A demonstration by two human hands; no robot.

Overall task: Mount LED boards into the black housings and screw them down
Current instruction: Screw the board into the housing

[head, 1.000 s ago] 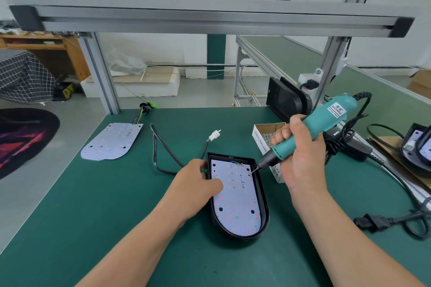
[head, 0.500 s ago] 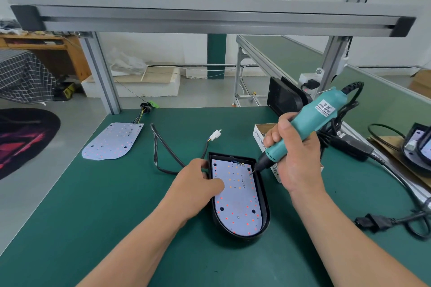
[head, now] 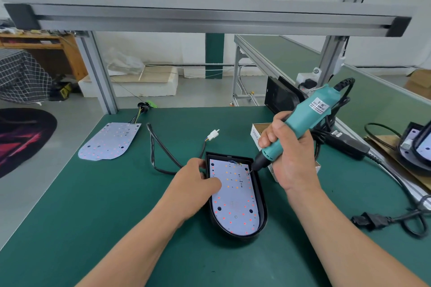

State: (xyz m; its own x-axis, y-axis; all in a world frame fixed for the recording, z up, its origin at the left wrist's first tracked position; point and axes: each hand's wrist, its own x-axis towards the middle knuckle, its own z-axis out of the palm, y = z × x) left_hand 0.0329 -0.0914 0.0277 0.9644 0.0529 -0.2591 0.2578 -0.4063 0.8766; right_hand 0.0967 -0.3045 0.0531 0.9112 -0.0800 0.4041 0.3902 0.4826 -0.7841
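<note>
A black housing (head: 263, 205) lies on the green table with a white LED board (head: 235, 202) seated inside it. My left hand (head: 193, 186) grips the housing's left rim, the thumb lying on the board. My right hand (head: 289, 154) grips a teal electric screwdriver (head: 303, 121), tilted, its bit touching the board near its upper right corner. A second loose LED board (head: 109, 140) with wires lies at the far left of the table.
A small cardboard box of screws (head: 258, 133) stands behind my right hand. The housing's black cable (head: 161, 147) with a white plug (head: 213, 134) loops behind it. A power cord and plug (head: 373, 220) lie at right. More housings (head: 417, 147) sit at far right.
The screwdriver has moved left and down, and its bit now touches the board's upper right corner. My left hand has stayed on the housing.
</note>
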